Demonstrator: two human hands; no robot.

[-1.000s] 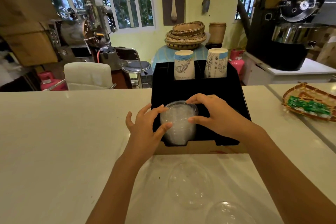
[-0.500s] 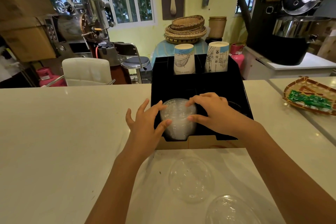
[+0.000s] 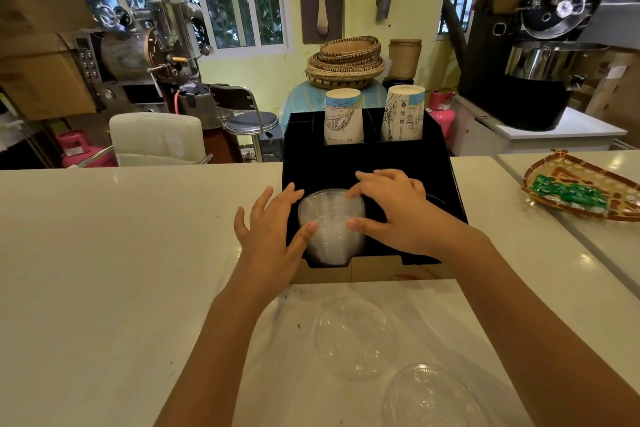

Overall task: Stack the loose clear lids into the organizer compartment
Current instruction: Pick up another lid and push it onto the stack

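Observation:
A black organizer (image 3: 440, 166) stands on the white counter. Its front left compartment holds a stack of clear lids (image 3: 330, 225). My left hand (image 3: 268, 229) presses the stack's left side with thumb and fingers spread. From the right, my right hand (image 3: 391, 208) grips the same stack, fingers over its top rim and thumb on its front. Two loose clear dome lids lie on the counter nearer to me: one (image 3: 355, 336) in front of the organizer, another (image 3: 429, 395) at the bottom right.
Two upside-down paper cup stacks (image 3: 343, 116) (image 3: 403, 113) stand in the organizer's back compartments. A woven tray with green packets (image 3: 585, 185) rests on the counter at right. Coffee roasting machines, a chair and stools stand beyond the counter's far edge.
The lid stack has sunk a little deeper into the compartment. Both hands stay on it, and the right hand's fingers have shifted over its top rim.

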